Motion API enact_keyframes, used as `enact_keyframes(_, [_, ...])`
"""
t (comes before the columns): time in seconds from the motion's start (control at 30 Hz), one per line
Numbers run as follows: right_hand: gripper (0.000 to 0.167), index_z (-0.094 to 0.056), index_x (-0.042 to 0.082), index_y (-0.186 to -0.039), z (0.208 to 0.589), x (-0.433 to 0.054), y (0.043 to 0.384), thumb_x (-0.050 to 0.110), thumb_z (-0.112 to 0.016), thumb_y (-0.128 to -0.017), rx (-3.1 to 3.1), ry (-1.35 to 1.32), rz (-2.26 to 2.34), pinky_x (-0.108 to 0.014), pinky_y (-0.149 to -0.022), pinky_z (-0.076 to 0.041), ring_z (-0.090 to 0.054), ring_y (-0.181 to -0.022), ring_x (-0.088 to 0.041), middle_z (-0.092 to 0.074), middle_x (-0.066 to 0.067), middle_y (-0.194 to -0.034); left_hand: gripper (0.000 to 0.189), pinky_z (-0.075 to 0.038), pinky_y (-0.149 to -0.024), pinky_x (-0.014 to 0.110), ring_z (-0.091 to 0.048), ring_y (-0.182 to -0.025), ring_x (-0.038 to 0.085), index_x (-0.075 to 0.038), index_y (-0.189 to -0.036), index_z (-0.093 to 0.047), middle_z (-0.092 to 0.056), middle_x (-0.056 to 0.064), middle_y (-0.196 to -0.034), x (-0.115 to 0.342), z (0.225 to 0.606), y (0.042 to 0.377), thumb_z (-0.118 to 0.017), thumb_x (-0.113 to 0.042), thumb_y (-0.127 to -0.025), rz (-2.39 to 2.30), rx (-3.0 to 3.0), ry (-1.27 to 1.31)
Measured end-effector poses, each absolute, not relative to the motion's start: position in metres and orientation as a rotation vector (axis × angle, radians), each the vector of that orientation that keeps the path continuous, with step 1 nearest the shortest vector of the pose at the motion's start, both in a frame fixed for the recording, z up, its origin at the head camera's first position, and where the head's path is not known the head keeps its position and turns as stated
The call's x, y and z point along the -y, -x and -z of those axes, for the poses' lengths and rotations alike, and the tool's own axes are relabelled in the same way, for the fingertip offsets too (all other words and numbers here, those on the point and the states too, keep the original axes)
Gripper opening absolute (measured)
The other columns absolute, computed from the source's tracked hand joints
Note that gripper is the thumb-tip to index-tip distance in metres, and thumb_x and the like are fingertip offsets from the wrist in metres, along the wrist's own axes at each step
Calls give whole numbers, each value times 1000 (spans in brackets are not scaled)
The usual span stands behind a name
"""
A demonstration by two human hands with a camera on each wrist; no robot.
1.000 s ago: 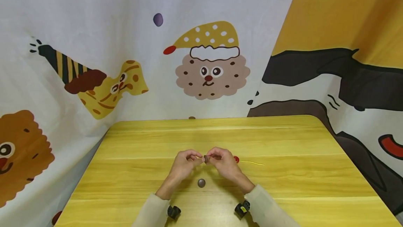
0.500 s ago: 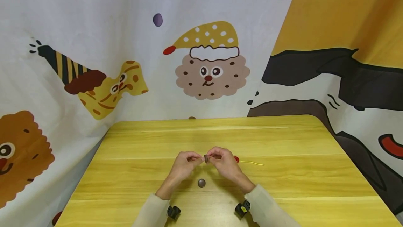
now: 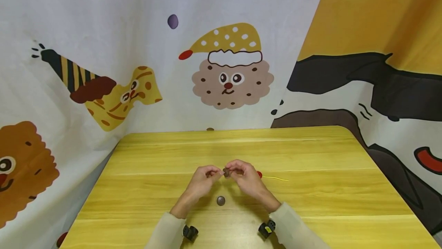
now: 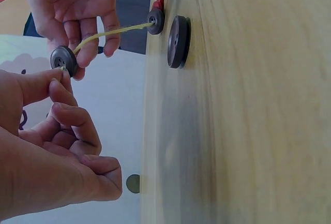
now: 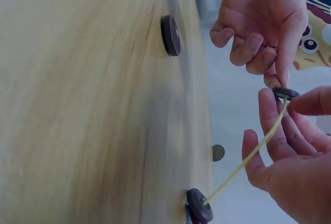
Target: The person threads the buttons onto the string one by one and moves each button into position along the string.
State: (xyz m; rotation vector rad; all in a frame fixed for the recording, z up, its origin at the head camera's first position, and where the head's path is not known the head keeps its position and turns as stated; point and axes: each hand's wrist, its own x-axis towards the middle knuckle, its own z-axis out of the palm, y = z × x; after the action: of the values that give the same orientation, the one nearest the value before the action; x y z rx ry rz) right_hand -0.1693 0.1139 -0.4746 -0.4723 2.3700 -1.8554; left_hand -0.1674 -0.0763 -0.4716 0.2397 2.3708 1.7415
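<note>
Above the table, my right hand [image 3: 246, 176] pinches a dark brown four-hole button [image 4: 63, 59] by its edge. A yellow string [image 5: 258, 149] runs from this button down to a second brown button [image 5: 199, 205], which stands at the tabletop against a red button [image 4: 159, 2]. My left hand [image 3: 203, 180] has thumb and index finger together at the held button's face, pinching a short yellow string end that shows there. The other left fingers are curled in. A loose brown button [image 3: 221, 201] lies on the table between the forearms.
The wooden table [image 3: 155, 203] has a cartoon-print cloth [image 3: 138, 22] hanging behind it. A yellow string tail [image 3: 276, 178] stretches right from the red button over the tabletop. Black wrist cameras [image 3: 190, 233] sit on both sleeves.
The held button has turned to show more of its face in the head view. My right hand has risen slightly, and my left fingertips have drawn back a little from the button.
</note>
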Motion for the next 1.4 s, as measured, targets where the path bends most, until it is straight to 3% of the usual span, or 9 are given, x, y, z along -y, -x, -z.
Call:
enact_keyframes(0.33, [29, -60, 0, -121, 475, -114, 169, 3, -65, -93, -2309, 576, 1812, -47, -98, -47, -64, -102, -24, -69, -12, -107, 22, -40, -63, 23, -48, -76, 15, -2, -101, -70, -58, 6, -89, 81, 473, 169, -62, -22, -99, -1773, -2295, -250])
enact_keyframes(0.5, [29, -64, 8, -119, 476, -115, 170, 3, -69, -91, -2310, 606, 1822, -41, -96, -49, -66, -99, -21, -70, -18, -107, 22, -40, -63, 23, -48, -77, 16, -3, -101, -70, -57, 4, -89, 82, 471, 169, -63, -24, -98, -1777, -2271, -253])
enact_keyframes(0.8, [30, -65, 0, -116, 472, -113, 168, 7, -74, -88, -2465, 684, 1747, -33, -79, -55, -67, -85, -16, -70, -7, -98, 22, -40, -67, 26, -48, -80, 18, -1, -102, -70, -59, 9, -92, 81, 472, 170, -62, -21, -99, -1777, -2271, -257])
enact_keyframes(1.13, [28, -67, 4, -111, 470, -117, 168, 12, -78, -86, -2625, 694, 1577, -30, -74, -55, -68, -87, -15, -71, 1, -99, 19, -37, -65, 25, -44, -74, 16, 4, -100, -69, -58, 14, -88, 77, 454, 161, -59, -12, -99, -1747, -2301, -242])
enact_keyframes(1.4, [27, -68, 6, -109, 471, -119, 170, 15, -78, -85, -2663, 698, 1531, -28, -75, -53, -65, -85, -13, -71, 2, -99, 21, -38, -64, 25, -45, -73, 14, -4, -97, -71, -59, 10, -87, 84, 471, 170, -64, -24, -97, -1753, -2281, -255])
